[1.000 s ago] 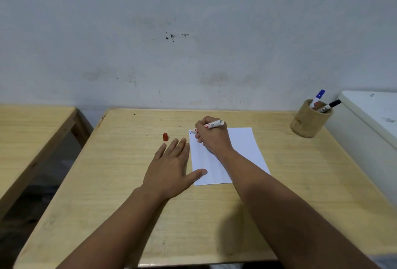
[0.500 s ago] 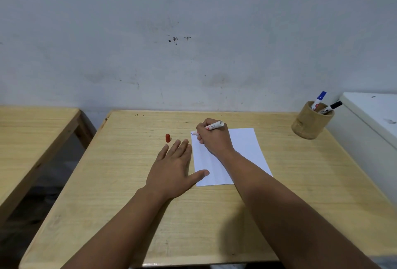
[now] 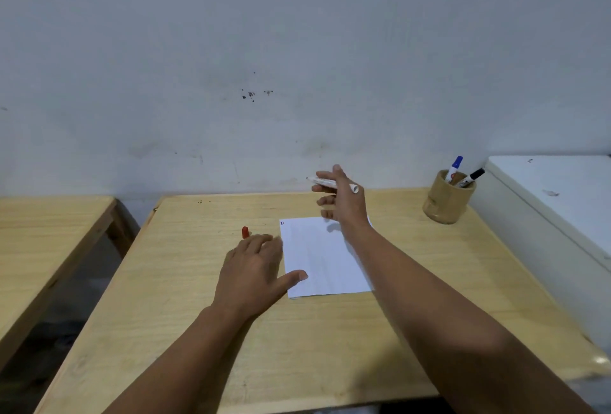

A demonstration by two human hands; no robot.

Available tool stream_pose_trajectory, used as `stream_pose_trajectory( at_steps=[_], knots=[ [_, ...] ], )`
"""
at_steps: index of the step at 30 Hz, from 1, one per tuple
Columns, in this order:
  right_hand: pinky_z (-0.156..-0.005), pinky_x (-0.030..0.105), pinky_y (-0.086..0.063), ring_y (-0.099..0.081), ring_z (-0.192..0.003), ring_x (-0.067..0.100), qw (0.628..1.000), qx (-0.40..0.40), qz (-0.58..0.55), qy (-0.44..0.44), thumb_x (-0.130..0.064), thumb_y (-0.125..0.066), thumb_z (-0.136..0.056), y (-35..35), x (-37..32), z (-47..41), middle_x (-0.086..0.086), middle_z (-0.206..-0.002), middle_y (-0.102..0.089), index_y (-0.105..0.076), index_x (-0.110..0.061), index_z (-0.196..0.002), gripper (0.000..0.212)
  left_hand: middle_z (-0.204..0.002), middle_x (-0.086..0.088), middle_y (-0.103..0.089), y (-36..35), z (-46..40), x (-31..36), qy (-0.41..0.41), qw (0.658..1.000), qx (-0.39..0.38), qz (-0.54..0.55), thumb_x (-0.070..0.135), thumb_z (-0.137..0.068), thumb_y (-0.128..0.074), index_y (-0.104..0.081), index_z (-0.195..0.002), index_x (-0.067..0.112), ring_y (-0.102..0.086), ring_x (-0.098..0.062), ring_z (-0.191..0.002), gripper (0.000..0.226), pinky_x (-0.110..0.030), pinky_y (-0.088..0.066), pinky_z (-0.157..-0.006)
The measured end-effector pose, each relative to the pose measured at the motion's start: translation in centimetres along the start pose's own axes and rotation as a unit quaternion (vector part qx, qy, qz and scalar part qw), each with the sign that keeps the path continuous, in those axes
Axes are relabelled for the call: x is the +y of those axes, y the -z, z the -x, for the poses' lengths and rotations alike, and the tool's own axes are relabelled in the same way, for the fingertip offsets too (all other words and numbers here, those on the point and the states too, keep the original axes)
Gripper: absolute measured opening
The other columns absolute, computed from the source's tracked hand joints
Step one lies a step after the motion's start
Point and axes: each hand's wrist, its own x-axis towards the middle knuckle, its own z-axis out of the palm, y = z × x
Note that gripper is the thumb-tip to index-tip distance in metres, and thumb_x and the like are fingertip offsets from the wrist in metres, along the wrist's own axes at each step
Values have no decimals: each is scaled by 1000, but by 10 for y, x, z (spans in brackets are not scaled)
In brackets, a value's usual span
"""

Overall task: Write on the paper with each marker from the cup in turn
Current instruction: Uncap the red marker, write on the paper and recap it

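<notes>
A white sheet of paper (image 3: 322,258) lies on the wooden table (image 3: 185,314), with small blue and red marks at its top left corner. My right hand (image 3: 344,197) is raised above the paper's far edge and holds an uncapped white marker (image 3: 322,182), tip pointing left. My left hand (image 3: 254,268) rests flat on the table, thumb on the paper's left edge, fingertips close to a red marker cap (image 3: 245,232). A bamboo cup (image 3: 446,202) at the back right holds a blue-capped marker (image 3: 453,167) and a black-capped marker (image 3: 471,178).
A white cabinet or appliance (image 3: 555,212) stands against the table's right side, just beyond the cup. A second wooden table (image 3: 43,241) sits to the left across a gap. A grey wall runs behind.
My right hand has lifted the marker off the paper's top left corner, up and to the right. My left hand has slid slightly forward toward the red cap.
</notes>
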Motion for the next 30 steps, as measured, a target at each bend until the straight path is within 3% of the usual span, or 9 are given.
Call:
stream_pose_trajectory(
  at_steps=[2,4,9,13,15,17,21,26,30],
  knots=[
    [-47,22,-38,-52,-47,13,1000,9,3,-8,-31,-54,-108,11,-5,4,6,-76,-72,-80,-18,-98,31,-121,3,-62,2,-7,0,21,994,112,1,74,-80,-62,-67,-126,26,-56,-24,-111,67,-44,-48,-87],
    [-48,23,-40,-53,-49,13,999,22,35,11,-20,-63,-103,24,-2,9,7,-76,-70,-76,-19,-94,16,-115,3,-60,6,-20,-6,79,984,159,-9,60,-83,-67,-68,-124,28,-55,-25,-102,52,-42,-49,-81],
    [-56,27,-46,-63,-65,18,997,-12,75,-1,-12,-80,-94,49,0,27,17,-94,-83,-77,-17,-94,5,-111,-3,-64,14,-42,-29,188,980,53,42,35,-97,-55,-75,-112,22,-62,-29,-100,28,-38,-52,-76],
    [-54,26,-50,-66,-64,16,990,-61,128,-3,-7,-85,-90,60,4,38,18,-101,-83,-76,-11,-100,14,-102,-3,-73,15,-47,-24,209,971,50,109,22,-97,-57,-79,-101,14,-67,-31,-100,23,-35,-52,-77],
    [-53,24,-52,-67,-60,10,982,-91,166,19,-8,-85,-90,64,9,40,18,-102,-82,-77,-12,-111,23,-100,-2,-77,21,-55,-14,247,928,49,274,17,-97,-64,-79,-107,8,-69,-27,-103,21,-30,-50,-81],
    [-52,20,-51,-67,-58,5,972,-112,203,40,-8,-83,-92,65,12,42,8,-96,-81,-80,-12,-119,27,-89,1,-77,33,-65,1,273,857,43,435,16,-97,-66,-79,-107,4,-70,-23,-92,20,-29,-52,-75],
    [-52,11,-45,-62,-56,-5,967,-108,217,82,-4,-80,-93,64,8,47,-8,-85,-77,-83,-6,-115,22,-94,-4,-77,52,-76,33,275,791,25,546,20,-97,-69,-78,-103,9,-70,-16,-89,16,-30,-55,-79],
    [-55,8,-46,-63,-58,-7,968,-91,209,106,-1,-79,-93,71,-3,50,-1,-92,-78,-83,-4,-115,22,-96,-8,-77,60,-80,51,265,772,16,577,19,-96,-70,-78,-99,10,-69,-18,-90,13,-33,-55,-84],
    [-53,10,-45,-62,-55,-6,967,-88,216,107,-1,-79,-93,79,-10,53,-5,-85,-76,-83,-6,-114,22,-95,-8,-78,59,-81,66,252,786,5,564,18,-95,-71,-79,-100,8,-71,-20,-93,14,-38,-57,-92]
  ],
)
